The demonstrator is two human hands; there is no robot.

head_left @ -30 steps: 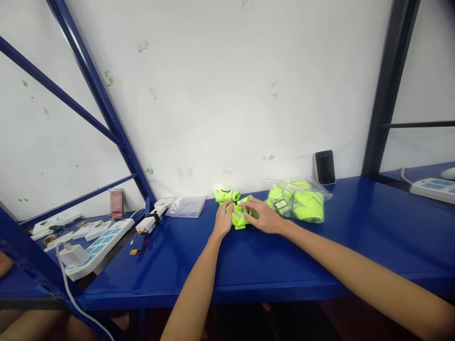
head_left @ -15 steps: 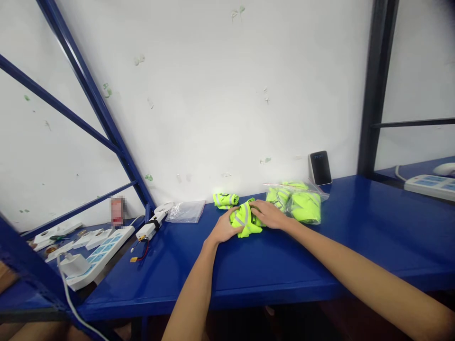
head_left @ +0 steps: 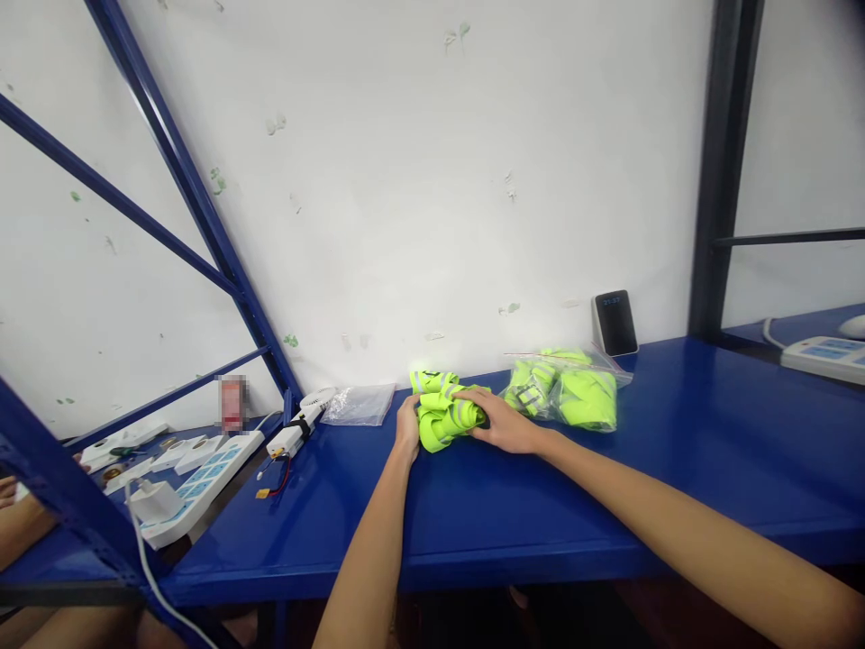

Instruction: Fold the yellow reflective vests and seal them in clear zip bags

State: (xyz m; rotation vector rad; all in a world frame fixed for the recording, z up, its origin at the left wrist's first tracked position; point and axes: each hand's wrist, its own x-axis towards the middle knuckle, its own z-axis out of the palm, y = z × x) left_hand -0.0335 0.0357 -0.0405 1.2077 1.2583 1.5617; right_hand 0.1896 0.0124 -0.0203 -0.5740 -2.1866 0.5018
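My left hand (head_left: pixel 407 427) is closed on the left side of a neon yellow-green reflective vest (head_left: pixel 442 424), bundled into a loose roll with silver-grey stripes. From the right, my right hand (head_left: pixel 504 424) grips the same bundle, its fingers over the top and right end. The bundle is at the middle of the blue table (head_left: pixel 527 505). Just behind it, near the wall, lies another rolled neon piece (head_left: pixel 424 381), partly hidden by the bundle. Right of my right hand, clear plastic bags (head_left: pixel 587 401) hold more folded neon vests.
A flat clear bag (head_left: pixel 358 406) lies left of the vests, beside a white device with red and black wires (head_left: pixel 289 439). A dark-screened clock (head_left: pixel 614 323) stands at the wall. Power strips (head_left: pixel 203 491) lie beyond the blue frame post (head_left: pixel 68 487); another person's arm (head_left: pixel 23 532) shows there.
Both hands have shifted slightly left with the vest. It has turned and become more rolled, and my right hand has moved to its right end. Another person's hand has appeared at far left.
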